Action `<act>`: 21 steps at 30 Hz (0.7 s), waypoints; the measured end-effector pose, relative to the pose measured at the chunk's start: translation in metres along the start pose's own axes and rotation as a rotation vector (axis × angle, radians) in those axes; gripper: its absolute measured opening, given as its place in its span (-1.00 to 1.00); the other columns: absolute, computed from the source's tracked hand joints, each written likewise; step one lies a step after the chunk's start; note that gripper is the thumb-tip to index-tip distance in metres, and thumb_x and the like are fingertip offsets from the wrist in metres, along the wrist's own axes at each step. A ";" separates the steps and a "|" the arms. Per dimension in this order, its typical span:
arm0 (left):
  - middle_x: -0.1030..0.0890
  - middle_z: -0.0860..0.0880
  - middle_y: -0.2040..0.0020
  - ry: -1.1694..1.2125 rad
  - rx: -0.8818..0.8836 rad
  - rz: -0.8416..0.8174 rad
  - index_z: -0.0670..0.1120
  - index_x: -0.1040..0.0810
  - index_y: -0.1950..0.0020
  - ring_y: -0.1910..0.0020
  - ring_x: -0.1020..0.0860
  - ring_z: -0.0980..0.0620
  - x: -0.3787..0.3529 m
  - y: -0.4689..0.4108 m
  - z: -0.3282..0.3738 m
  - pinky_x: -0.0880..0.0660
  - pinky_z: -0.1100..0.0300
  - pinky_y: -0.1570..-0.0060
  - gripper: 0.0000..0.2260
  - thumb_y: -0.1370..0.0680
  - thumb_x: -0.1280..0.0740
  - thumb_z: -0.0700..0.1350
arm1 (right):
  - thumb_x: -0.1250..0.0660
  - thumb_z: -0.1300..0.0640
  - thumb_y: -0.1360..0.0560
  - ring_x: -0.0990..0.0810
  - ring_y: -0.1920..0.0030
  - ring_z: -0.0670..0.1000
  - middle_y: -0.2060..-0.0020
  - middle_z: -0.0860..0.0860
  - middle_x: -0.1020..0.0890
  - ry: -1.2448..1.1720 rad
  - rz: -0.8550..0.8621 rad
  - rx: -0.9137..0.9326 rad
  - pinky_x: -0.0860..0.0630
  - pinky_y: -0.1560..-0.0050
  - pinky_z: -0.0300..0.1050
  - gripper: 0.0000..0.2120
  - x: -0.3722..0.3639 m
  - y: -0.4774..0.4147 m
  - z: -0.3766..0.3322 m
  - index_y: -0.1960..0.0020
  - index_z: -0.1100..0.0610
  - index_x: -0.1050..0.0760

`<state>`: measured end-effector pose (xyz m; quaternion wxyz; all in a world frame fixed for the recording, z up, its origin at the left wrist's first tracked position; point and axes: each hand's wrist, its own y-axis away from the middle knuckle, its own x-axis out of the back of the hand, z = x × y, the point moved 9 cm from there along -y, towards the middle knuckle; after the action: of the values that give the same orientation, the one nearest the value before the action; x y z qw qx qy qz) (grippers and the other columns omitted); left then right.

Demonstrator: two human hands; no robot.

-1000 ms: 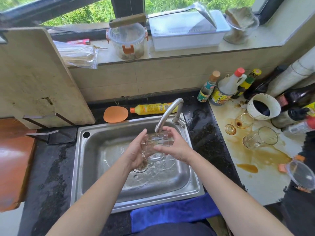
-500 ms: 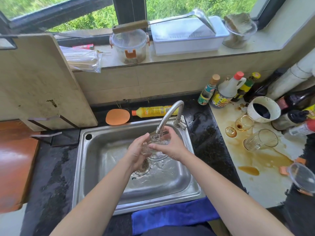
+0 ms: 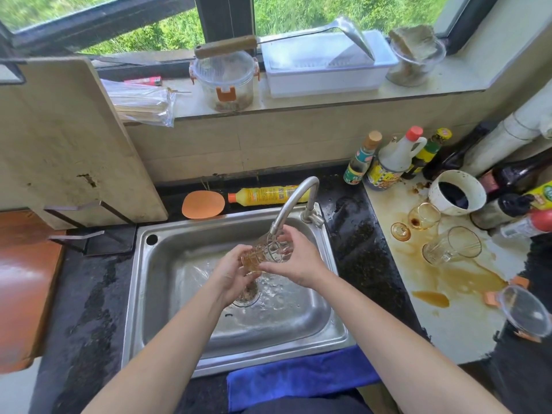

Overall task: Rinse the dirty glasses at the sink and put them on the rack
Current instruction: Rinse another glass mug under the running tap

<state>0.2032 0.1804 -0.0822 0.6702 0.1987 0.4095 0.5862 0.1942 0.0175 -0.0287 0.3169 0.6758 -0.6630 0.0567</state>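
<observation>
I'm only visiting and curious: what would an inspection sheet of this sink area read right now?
Surface: black counter wet; pale counter stained with brown spills.
Job's things: patterned glass under the faucet, over the sink; stemmed glass and tumbler lie tipped on the pale counter.
Clutter: sauce bottles, stained white cup, yellow bottle, blue cloth.
Hands: left hand and right hand both grip the patterned glass.
Cables: nothing seen.
Surroundings: cutting board at left; ladle across containers on the window sill.

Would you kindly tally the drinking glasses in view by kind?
1 patterned glass, under the tap
1 plain glass, tipped over on the counter
1 stemmed glass, tipped over beside it
Total: 3
</observation>
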 end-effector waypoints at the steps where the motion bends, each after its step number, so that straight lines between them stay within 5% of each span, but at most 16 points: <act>1: -0.67 -0.13 0.13 -0.014 -0.001 -0.005 -0.21 -0.54 -0.17 0.16 -0.59 -0.05 0.000 0.000 -0.001 -0.53 0.05 0.07 -0.78 -0.59 -0.31 -0.11 | -0.63 -0.24 -0.20 -0.56 -0.21 -0.12 -0.26 -0.15 -0.53 -0.006 -0.001 0.009 -0.55 -0.28 -0.02 -0.09 0.000 0.001 -0.001 -0.45 -0.09 -0.35; 6: -0.72 -0.13 0.06 -0.094 0.035 -0.045 -0.15 -0.63 -0.15 0.04 -0.64 -0.08 -0.003 0.003 -0.005 -0.59 -0.04 -0.10 -0.68 -0.63 -0.30 0.08 | -0.67 -0.07 -0.26 -0.52 -0.20 -0.15 -0.25 -0.15 -0.51 0.035 -0.088 0.110 -0.46 -0.27 -0.19 -0.18 -0.007 0.004 -0.014 -0.42 -0.10 -0.37; 11: -0.69 -0.14 0.11 -0.038 -0.017 -0.036 -0.17 -0.62 -0.10 0.09 -0.63 -0.09 -0.004 0.004 0.002 -0.58 -0.02 -0.01 -0.76 -0.59 -0.35 -0.02 | -0.66 0.05 -0.31 -0.44 -0.34 -0.09 -0.31 -0.10 -0.40 -0.005 -0.149 0.125 -0.34 -0.42 -0.15 -0.12 -0.011 0.004 -0.013 -0.51 -0.20 -0.31; 16: -0.70 -0.22 -0.10 -0.016 -0.008 0.050 -0.22 -0.59 -0.24 -0.14 -0.65 -0.20 0.005 0.000 0.005 -0.55 -0.15 -0.22 -0.60 -0.57 -0.41 0.06 | -0.65 0.12 -0.34 -0.39 -0.43 -0.03 -0.39 -0.01 -0.39 -0.083 -0.200 0.066 -0.39 -0.41 -0.07 -0.03 -0.020 0.002 0.001 -0.59 -0.18 -0.20; 19: -0.69 -0.26 -0.10 0.010 -0.014 0.081 -0.25 -0.60 -0.21 -0.16 -0.64 -0.26 0.005 -0.002 0.005 -0.51 -0.22 -0.26 -0.61 -0.58 -0.40 0.04 | -0.68 0.05 -0.30 -0.36 -0.48 -0.07 -0.45 -0.04 -0.40 -0.188 -0.196 0.002 -0.44 -0.36 -0.12 0.03 -0.021 0.002 0.008 -0.61 -0.05 -0.18; 21: -0.69 -0.26 -0.09 0.015 -0.020 0.067 -0.28 -0.60 -0.19 -0.10 -0.65 -0.25 0.000 0.001 0.005 -0.53 -0.18 -0.24 -0.66 -0.59 -0.40 -0.03 | -0.67 -0.17 -0.23 -0.33 -0.49 -0.07 -0.49 -0.06 -0.38 -0.207 -0.145 -0.054 -0.38 -0.46 -0.02 0.13 -0.019 0.000 0.013 -0.63 -0.03 -0.14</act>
<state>0.2070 0.1813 -0.0784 0.6490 0.2011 0.4019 0.6139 0.1873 0.0275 -0.0482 0.2681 0.7156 -0.6428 -0.0542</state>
